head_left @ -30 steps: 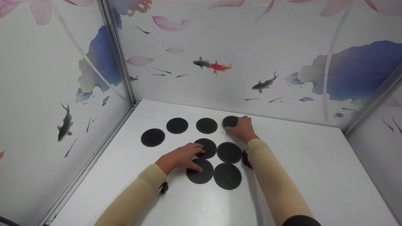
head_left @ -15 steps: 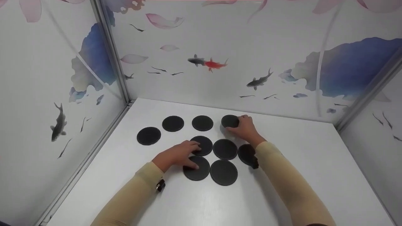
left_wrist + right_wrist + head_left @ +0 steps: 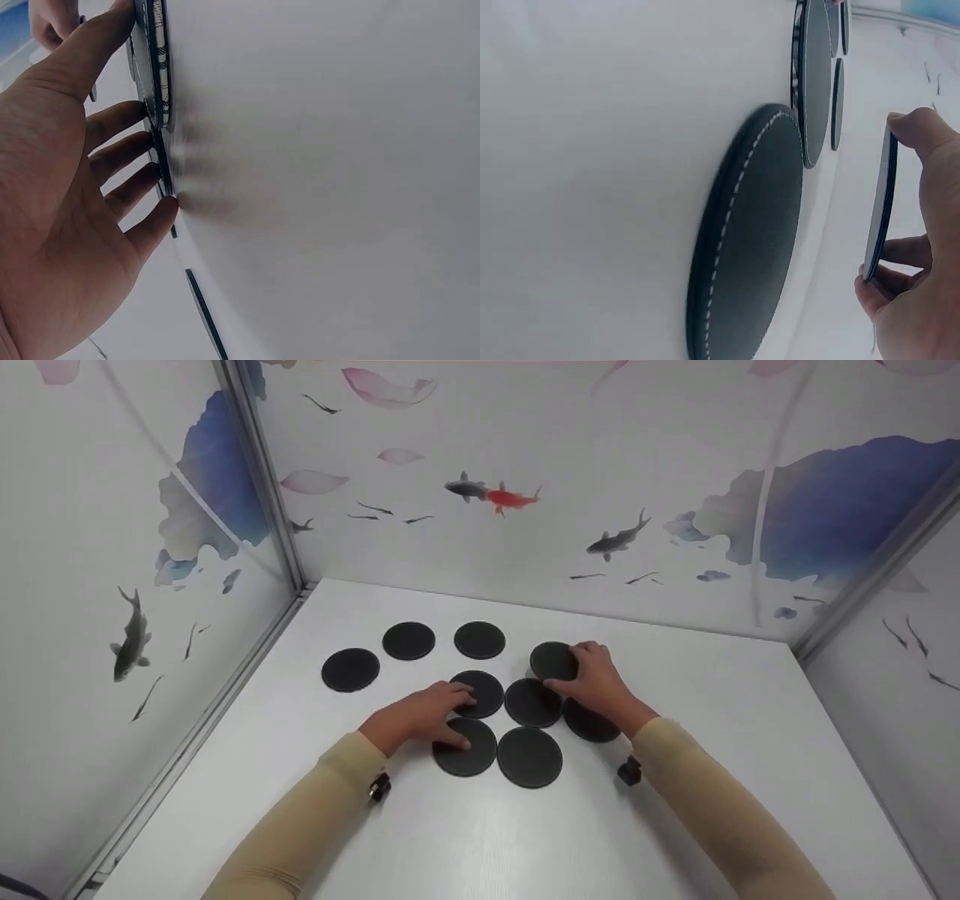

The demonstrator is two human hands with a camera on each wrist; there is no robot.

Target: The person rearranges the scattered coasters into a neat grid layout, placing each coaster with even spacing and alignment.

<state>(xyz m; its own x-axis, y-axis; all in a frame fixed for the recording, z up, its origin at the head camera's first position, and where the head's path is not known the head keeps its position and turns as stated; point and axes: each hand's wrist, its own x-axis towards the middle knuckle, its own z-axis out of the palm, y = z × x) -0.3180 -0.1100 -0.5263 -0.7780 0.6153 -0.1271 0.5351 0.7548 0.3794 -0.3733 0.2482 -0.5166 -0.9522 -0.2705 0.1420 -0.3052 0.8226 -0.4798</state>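
My right hand [image 3: 600, 682] pinches a black round coaster [image 3: 553, 661] at its edge, between thumb and fingertips. In the right wrist view that coaster [image 3: 883, 206] is tilted up, raised off the white table. My left hand [image 3: 420, 716] rests with spread, relaxed fingers on two flat coasters: its fingertips touch the farther one [image 3: 487, 697], its thumb the nearer one [image 3: 469, 761]. Against these lie another near coaster [image 3: 529, 761] and a middle one [image 3: 532, 705]. A coaster with pale edge stitching [image 3: 750, 240] lies below my right hand, partly hidden by it in the head view.
Three separate coasters lie farther back on the table [image 3: 480, 840]: one at the left [image 3: 350, 670], one behind it [image 3: 409, 640] and one toward the middle [image 3: 480, 640]. Printed panels with fish [image 3: 510, 499] and petals stand along the back and sides.
My right hand has lifted the coaster from the far row and brought it nearer, toward the group. The left hand stays on its two coasters. The head view has shifted slightly.
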